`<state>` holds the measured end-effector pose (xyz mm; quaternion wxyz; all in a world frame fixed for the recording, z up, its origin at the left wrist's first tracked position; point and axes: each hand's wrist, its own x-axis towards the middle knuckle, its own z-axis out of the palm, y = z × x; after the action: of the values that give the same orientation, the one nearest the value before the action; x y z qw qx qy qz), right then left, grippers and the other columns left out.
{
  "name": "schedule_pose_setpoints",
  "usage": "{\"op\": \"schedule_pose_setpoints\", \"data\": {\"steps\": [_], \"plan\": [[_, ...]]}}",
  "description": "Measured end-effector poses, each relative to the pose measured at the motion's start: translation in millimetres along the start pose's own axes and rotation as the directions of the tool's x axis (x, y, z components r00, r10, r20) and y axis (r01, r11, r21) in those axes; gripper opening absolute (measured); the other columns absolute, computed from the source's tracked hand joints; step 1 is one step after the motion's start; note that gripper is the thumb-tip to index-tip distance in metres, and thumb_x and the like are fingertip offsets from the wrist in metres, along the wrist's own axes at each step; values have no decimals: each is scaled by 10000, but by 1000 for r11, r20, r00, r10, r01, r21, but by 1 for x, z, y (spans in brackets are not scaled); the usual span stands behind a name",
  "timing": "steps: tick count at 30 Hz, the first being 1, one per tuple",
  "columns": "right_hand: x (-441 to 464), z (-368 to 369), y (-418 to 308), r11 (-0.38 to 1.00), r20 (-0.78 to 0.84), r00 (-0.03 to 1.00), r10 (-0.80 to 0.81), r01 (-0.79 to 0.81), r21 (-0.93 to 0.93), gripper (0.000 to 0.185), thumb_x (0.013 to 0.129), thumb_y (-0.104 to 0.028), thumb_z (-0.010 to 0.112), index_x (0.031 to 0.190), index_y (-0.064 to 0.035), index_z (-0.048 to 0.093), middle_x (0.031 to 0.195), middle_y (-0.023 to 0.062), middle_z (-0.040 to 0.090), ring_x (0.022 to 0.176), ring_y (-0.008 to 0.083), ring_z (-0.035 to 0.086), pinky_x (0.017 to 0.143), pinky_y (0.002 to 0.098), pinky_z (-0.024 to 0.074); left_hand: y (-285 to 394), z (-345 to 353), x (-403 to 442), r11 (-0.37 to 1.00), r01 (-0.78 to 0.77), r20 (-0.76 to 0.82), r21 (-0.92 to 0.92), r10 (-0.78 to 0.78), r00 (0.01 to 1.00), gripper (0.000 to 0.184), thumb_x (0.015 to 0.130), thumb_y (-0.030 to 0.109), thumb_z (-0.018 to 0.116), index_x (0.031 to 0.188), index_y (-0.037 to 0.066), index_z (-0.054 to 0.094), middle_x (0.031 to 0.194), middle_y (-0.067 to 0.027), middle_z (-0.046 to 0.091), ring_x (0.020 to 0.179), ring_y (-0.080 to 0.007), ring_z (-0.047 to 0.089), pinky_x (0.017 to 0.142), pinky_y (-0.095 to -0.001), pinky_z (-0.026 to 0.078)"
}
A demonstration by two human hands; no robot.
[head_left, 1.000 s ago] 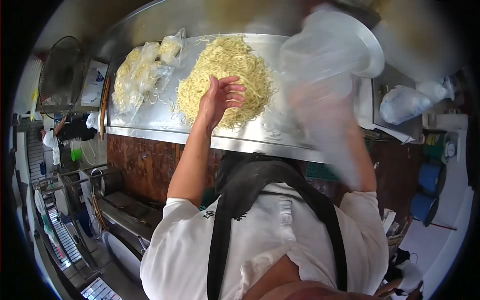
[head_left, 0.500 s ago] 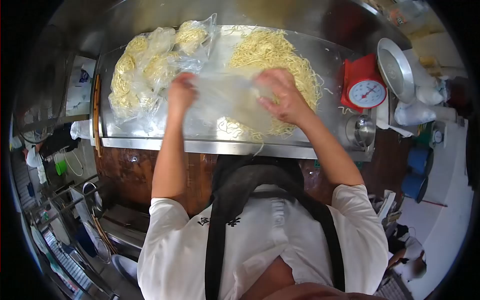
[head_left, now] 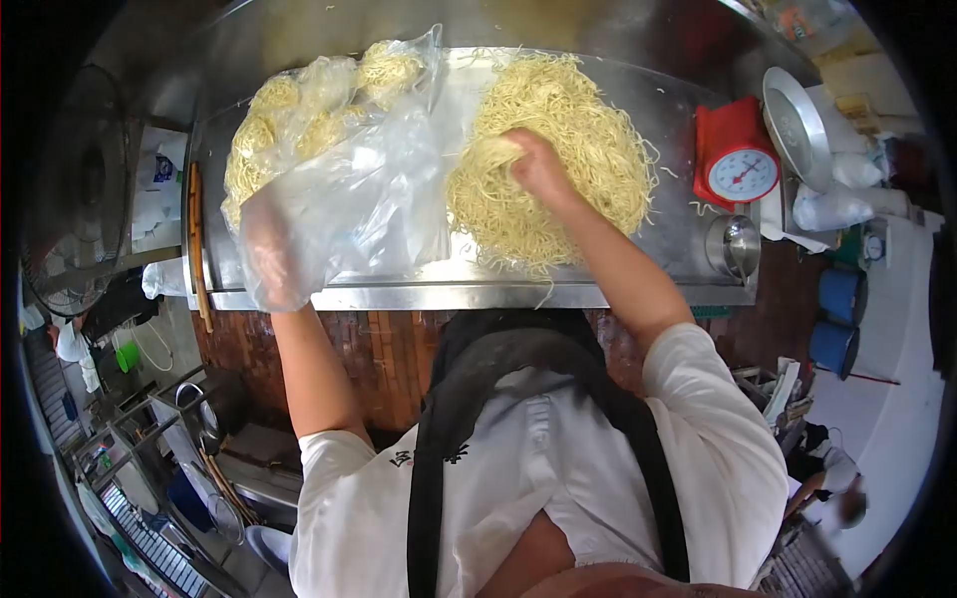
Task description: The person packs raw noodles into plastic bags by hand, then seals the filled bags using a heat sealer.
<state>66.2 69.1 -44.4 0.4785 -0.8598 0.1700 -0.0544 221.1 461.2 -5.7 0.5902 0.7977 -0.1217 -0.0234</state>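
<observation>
A large heap of yellow noodles (head_left: 588, 149) lies loose on the metal table (head_left: 678, 239). My right hand (head_left: 539, 164) is closed on noodles at the heap's upper left part. To the left, my left hand (head_left: 271, 261) is seen through a clear plastic bag (head_left: 374, 204), apparently inside it; blur and plastic hide how its fingers are set. The bag spreads from that hand toward the heap and partly overlaps several clear bags of noodles (head_left: 261, 130) at the table's left.
Right of the heap stands a red dial scale (head_left: 733, 159), with a round metal pan (head_left: 796, 125) beyond it. A metal cup (head_left: 733, 246) sits near the right front corner. Wooden sticks (head_left: 196, 239) lie along the left edge. A person (head_left: 827, 473) is at the lower right.
The clear bag has moved from the right over to the left with my left hand, which is now covered by plastic. My right hand has closed on noodles in the heap.
</observation>
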Motion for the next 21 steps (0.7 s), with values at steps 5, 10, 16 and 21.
{"op": "schedule_pose_setpoints", "data": {"steps": [5, 10, 16, 21], "plan": [[1, -97, -49, 785, -512, 825, -240, 475, 397, 309, 887, -119, 607, 1182, -28, 604, 1084, 71, 658, 999, 181, 646, 879, 325, 544, 4, 53, 63, 992, 6, -105, 129, 8, 994, 311, 902, 212, 625, 1136, 16, 562, 1097, -177, 595, 1009, -317, 591, 870, -418, 471], [-9, -204, -182, 438, -651, 679, -339, 727, 529, 511, 904, -355, 690, 1272, -36, 534, 1064, 79, 642, 894, 175, 644, 787, 339, 564, 30, 152, 168, 869, -32, -284, 494, 196, 939, 248, 860, 230, 664, 929, -4, 615, 871, -224, 642, 843, -366, 643, 752, -439, 504], [-19, -206, -149, 684, -347, 835, -427, 550, 480, 410, 817, 79, 632, 1212, -30, 609, 1117, 57, 685, 1036, 133, 631, 911, 280, 511, 154, 279, 146, 841, -458, -45, 287, 490, 871, 301, 842, 298, 715, 884, 5, 659, 746, -212, 666, 693, -385, 655, 654, -450, 514], [-28, -134, -101, 761, -74, 992, -100, 124, 636, 510, 850, 6, 685, 1340, -71, 563, 1239, 101, 634, 1151, 180, 587, 984, 315, 499, 231, 256, -30, 828, -558, 145, -53, 559, 816, 199, 926, 204, 655, 877, 13, 630, 716, -173, 616, 597, -310, 617, 581, -370, 486]]}}
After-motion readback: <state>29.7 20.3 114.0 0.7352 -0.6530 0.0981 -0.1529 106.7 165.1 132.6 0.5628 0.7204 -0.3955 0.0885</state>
